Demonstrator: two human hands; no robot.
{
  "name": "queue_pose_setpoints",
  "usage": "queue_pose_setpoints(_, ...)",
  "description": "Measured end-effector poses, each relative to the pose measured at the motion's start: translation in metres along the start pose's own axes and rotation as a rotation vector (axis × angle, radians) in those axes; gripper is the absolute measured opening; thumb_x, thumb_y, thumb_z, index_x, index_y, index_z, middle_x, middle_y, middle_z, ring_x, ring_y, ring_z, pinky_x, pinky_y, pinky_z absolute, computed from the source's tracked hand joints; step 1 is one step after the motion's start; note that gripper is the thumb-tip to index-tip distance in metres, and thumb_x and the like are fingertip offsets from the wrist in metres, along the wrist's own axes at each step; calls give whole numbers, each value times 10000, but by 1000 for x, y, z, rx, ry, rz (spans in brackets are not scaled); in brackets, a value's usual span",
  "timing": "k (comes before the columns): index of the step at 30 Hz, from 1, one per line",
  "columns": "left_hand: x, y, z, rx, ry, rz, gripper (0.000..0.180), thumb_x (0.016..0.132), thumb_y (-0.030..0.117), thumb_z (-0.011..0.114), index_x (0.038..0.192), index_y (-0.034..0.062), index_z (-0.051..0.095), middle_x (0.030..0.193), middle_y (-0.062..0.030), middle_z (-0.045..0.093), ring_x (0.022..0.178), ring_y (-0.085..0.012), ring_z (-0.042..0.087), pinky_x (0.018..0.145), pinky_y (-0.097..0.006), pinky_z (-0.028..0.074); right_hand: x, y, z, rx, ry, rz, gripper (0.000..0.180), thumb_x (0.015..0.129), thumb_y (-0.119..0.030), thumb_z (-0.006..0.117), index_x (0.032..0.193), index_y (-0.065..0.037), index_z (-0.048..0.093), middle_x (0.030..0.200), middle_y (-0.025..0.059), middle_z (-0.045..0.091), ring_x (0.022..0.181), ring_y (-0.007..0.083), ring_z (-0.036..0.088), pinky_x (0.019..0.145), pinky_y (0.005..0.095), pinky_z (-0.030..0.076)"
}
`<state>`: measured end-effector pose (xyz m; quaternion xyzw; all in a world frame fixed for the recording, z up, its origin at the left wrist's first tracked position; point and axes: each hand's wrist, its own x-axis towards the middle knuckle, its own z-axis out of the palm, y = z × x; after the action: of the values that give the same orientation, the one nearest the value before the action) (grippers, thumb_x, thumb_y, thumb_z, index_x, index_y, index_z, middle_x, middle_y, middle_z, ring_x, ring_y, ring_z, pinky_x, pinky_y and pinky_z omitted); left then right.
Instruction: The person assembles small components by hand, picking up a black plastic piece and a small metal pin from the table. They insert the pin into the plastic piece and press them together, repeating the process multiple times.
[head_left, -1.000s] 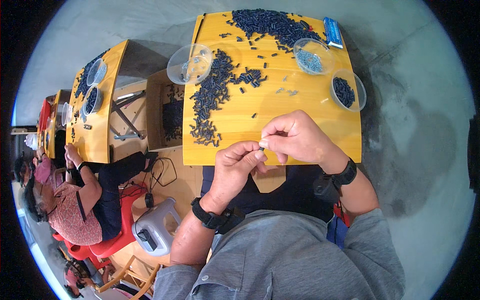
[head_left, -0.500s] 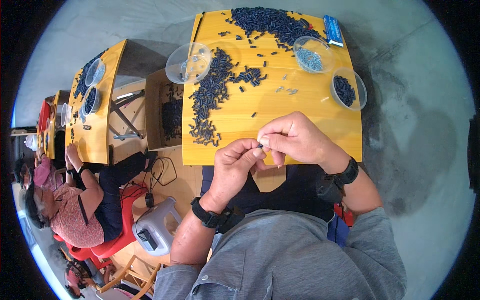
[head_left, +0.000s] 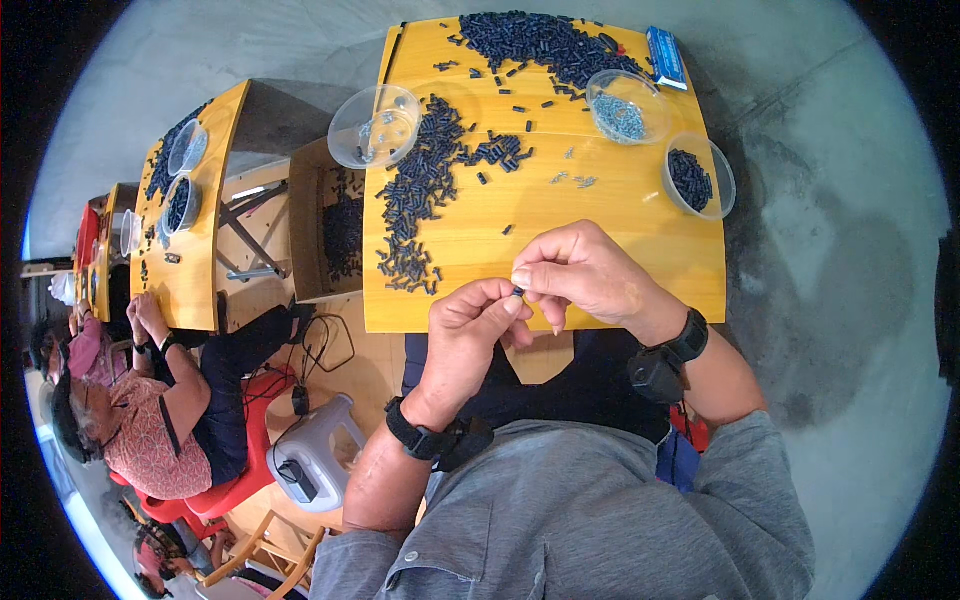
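Observation:
Just over the near edge of the table, my left hand point(head_left: 470, 325) pinches a small black cylindrical part point(head_left: 518, 292) between thumb and forefinger. My right hand point(head_left: 580, 275) meets it from the right, thumb and forefinger closed at the upper end of that part. Whatever those right fingertips pinch is hidden. One loose black part point(head_left: 507, 230) lies on the wood beyond my hands. Several small silvery metal pieces point(head_left: 575, 181) are scattered farther out. To the left stretches a long pile of black parts point(head_left: 420, 180).
A big heap of black parts point(head_left: 545, 48) covers the far side, beside a blue box point(head_left: 666, 58). Clear tubs hold metal pieces point(head_left: 618, 118), black parts point(head_left: 690, 180) and a few bits point(head_left: 378, 135). A cardboard box point(head_left: 318, 220) stands left; another person point(head_left: 160, 430) works beyond.
The pinched part shows a little more between my fingertips. My right hand and wrist have shifted slightly left and up; my left hand stays nearly still.

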<state>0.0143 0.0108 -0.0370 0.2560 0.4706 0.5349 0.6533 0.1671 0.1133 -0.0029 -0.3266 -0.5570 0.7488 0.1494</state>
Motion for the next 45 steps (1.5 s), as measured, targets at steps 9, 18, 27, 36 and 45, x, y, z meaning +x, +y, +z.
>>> queue_pose_setpoints(9, 0, 2, 2, 36, 24, -17, 106, 911, 41, 543, 967, -18, 612, 808, -69, 646, 617, -132, 595, 554, -250, 490, 0, -2, 3, 32, 67, 37, 213, 891, -140, 562, 760, 18, 619, 592, 31, 583, 421, 73, 527, 377, 222, 435)
queue_pose_setpoints(18, -5, 10, 2, 26, -13, -26, 114, 909, 42, 546, 984, -22, 602, 799, -78, 641, 613, -134, 581, 569, -246, 488, -5, -5, 4, 43, 54, 52, 259, 892, -185, 577, 722, 7, 611, 596, 33, 580, 417, 84, 530, 389, 220, 439)
queue_pose_setpoints(27, -11, 12, 5, 72, -57, -37, 108, 910, 52, 541, 961, -15, 610, 779, -66, 635, 601, -124, 573, 564, -237, 480, -15, -10, 3, 19, -16, 15, 185, 899, -137, 572, 800, 13, 614, 651, 25, 595, 464, 77, 555, 421, 206, 450)
queue_pose_setpoints(36, -14, 17, 6, -72, -115, -104, 121, 921, 69, 524, 958, -8, 609, 779, -60, 630, 588, -127, 581, 546, -236, 479, -15, -7, -1, 46, -153, -62, 160, 895, -134, 588, 833, 9, 623, 671, 30, 607, 486, 68, 552, 442, 198, 441)
queue_pose_setpoints(45, -12, 15, 6, -51, -82, -5, 125, 920, 81, 536, 972, -1, 614, 797, -45, 631, 675, -111, 579, 641, -242, 479, -12, 6, 3, 222, -65, -10, 269, 916, -230, 577, 786, 5, 595, 678, 54, 614, 447, 77, 547, 398, 197, 442)
